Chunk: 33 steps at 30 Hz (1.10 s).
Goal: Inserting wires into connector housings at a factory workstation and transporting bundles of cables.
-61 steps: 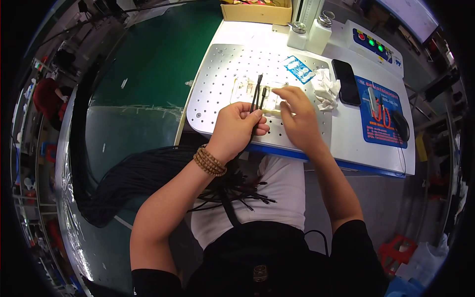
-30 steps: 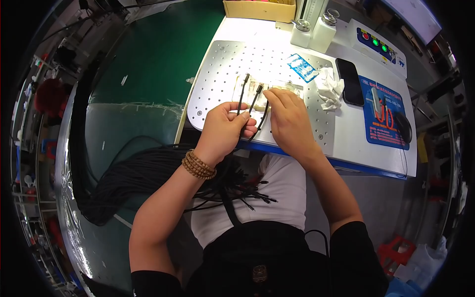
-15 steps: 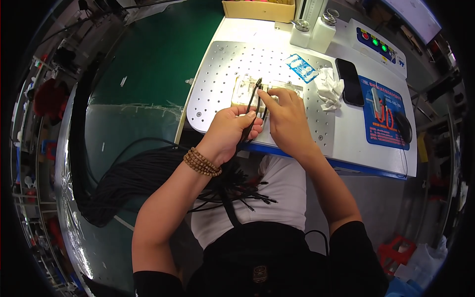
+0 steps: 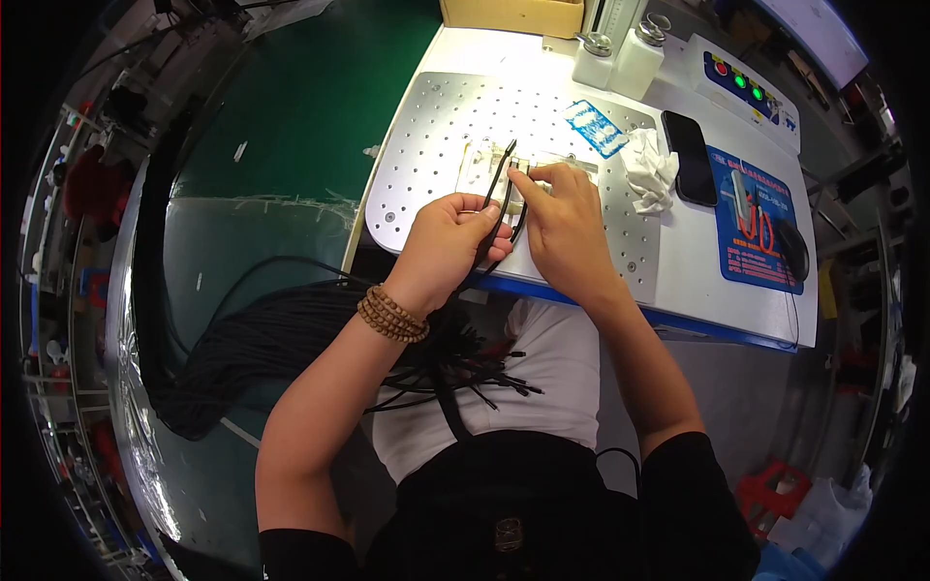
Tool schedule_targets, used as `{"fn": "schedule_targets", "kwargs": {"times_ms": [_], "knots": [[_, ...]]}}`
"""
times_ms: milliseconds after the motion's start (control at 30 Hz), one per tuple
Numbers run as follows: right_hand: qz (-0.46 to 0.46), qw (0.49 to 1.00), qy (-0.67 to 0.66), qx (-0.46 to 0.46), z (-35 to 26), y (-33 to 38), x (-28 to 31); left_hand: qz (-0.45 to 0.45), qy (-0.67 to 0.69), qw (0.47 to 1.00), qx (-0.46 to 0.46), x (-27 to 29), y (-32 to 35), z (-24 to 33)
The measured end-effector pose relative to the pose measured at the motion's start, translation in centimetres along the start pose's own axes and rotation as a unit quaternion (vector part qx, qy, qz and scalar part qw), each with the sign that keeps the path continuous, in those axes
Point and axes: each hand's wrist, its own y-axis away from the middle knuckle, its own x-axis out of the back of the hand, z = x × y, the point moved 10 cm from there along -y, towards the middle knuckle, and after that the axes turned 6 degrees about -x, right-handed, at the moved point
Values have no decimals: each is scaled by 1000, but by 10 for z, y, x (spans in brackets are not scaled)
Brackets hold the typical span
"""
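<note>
"What lies on the plate [image 4: 417, 145]?"
"The fixture [image 4: 473, 174] is in its near half, the card [image 4: 597, 128] is farther and right, and the tissue [image 4: 649, 172] lies on the right edge."
"What is nearer than the fixture?"
"The left hand [image 4: 450, 242] and, to its right, the right hand [image 4: 572, 232], with the cables [image 4: 499, 181] between them."
"And right of the plate?"
"First the phone [image 4: 689, 160], then the mat [image 4: 741, 269], with the pliers [image 4: 767, 232] and the mouse [image 4: 793, 248] on it."
"Behind?"
"The bottles [image 4: 635, 66] stand between the carton [image 4: 513, 15], left, and the control box [image 4: 746, 92], right."

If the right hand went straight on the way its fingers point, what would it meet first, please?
Most likely the black cable rising from the left hand, just ahead of the right hand, though depth is unclear.
</note>
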Motion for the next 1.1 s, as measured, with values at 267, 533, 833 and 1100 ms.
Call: {"fn": "schedule_targets", "kwargs": {"times_ms": [267,533,833,1100], "knots": [[-20,1000,22,-8,-3,-4,1,-4,-49,999,16,-4,-4,0],[-28,999,46,3,-5,-2,-2,50,-301,944,-128,17,-5,43],[-20,999,43,1,-4,1,-2,-31,-181,982,-46,3,4,26],[-5,999,39,7,-4,1,-1,-41,-294,953,-65,-7,0,34]]}}
